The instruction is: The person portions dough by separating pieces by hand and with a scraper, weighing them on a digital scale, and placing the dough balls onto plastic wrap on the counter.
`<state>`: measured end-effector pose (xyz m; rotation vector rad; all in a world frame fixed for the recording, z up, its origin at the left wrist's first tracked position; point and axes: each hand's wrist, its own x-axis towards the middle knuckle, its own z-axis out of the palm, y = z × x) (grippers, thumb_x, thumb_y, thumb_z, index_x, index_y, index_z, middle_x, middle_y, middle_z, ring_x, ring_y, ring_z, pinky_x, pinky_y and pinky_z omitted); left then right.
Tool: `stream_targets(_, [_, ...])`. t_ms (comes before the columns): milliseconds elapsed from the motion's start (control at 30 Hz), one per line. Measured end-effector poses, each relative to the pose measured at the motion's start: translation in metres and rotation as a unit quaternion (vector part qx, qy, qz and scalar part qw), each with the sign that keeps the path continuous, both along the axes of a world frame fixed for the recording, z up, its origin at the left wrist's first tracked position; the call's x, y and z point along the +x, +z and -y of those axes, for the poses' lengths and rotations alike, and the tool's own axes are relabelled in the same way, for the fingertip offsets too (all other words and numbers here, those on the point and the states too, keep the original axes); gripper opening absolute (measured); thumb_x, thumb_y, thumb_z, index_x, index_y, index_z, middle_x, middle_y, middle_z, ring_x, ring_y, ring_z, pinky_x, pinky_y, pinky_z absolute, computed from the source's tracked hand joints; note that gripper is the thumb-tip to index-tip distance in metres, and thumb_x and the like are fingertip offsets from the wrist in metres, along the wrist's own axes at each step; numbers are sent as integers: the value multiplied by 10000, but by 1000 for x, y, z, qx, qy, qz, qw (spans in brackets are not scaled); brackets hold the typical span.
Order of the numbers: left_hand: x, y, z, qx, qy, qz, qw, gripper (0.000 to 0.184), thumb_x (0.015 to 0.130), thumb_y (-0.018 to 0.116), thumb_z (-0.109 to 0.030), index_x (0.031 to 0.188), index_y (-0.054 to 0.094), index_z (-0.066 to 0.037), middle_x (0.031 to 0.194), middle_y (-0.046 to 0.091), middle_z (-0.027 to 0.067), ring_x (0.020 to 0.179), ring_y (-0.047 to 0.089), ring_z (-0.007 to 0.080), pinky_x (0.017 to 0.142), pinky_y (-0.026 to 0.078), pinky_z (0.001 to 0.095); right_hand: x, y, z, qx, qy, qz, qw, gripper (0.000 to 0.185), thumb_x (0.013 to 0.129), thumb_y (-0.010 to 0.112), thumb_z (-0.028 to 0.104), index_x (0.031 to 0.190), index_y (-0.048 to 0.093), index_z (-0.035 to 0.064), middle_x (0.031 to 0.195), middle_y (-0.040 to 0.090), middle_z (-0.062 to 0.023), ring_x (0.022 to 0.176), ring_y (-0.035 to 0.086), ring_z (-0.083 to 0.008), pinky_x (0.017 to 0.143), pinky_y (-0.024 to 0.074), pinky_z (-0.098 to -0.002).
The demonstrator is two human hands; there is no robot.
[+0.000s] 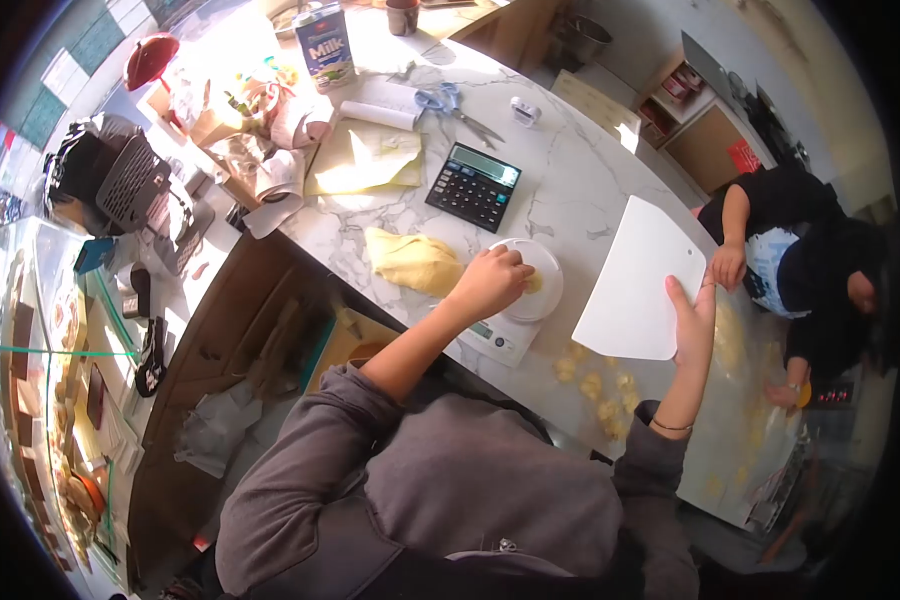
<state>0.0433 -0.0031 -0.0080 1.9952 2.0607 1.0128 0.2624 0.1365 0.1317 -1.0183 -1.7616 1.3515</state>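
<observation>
My left hand point(491, 284) is closed over a round white dish on a kitchen scale point(500, 340), its fingertips on a small piece of yellow dough point(534, 281). To its left lies a large lump of the same dough point(410, 262) on the marble-patterned counter. My right hand point(695, 325) grips the lower right edge of a flat white dough scraper point(635, 285), which has a small hole near one edge. Below the scraper, several small dough pieces point(592, 385) are scattered on the counter.
A black calculator point(474, 187), blue-handled scissors point(460, 112), a paper roll point(380, 114) and a milk carton point(325, 48) stand or lie beyond the scale. At the right, another person point(800, 240) in dark clothes reaches over the counter. A glass display case point(50, 350) is at left.
</observation>
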Motion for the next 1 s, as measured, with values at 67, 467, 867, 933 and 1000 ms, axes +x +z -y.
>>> stream_targets(67, [-6,9,6,-5,17,3,1000,285,761,641,-166,1037,645,-93,950,551,37,877,529,234,751,448,351,15,-8,6,-1,-26,18,999,431,839,597,96,1202,387,-7,1102,525,-102,993,512,-156,865,416,-281])
stream_targets(467, [-93,-47,118,60,330,94,937,450,741,636,-72,1177,548,-1,1170,521,183,1088,495,321,916,402,365,51,-10,47,-46,-128,-48,990,515,838,600,90,1278,351,-9,1152,514,-100,1036,494,-156,905,387,-289])
stream_targets(867, [-112,-33,125,-3,243,257,935,453,663,672,17,1105,575,18,1141,553,159,953,599,235,783,510,285,58,-13,47,-28,-148,-70,986,517,837,607,98,1278,362,-13,1155,522,-104,1039,499,-160,913,377,-283])
stream_targets(933, [-112,-35,122,12,266,289,919,421,657,677,23,1068,587,14,1107,560,152,924,602,228,760,520,276,59,-15,46,-28,-156,-69,985,517,836,607,98,1278,362,-14,1155,521,-103,1039,498,-160,913,377,-285])
stream_targets(1000, [-108,-34,118,24,301,311,901,378,660,673,29,1030,597,10,1069,566,144,897,603,223,740,529,274,61,-17,46,-25,-169,-65,983,514,837,606,98,1276,364,-14,1155,520,-103,1040,497,-159,912,377,-286])
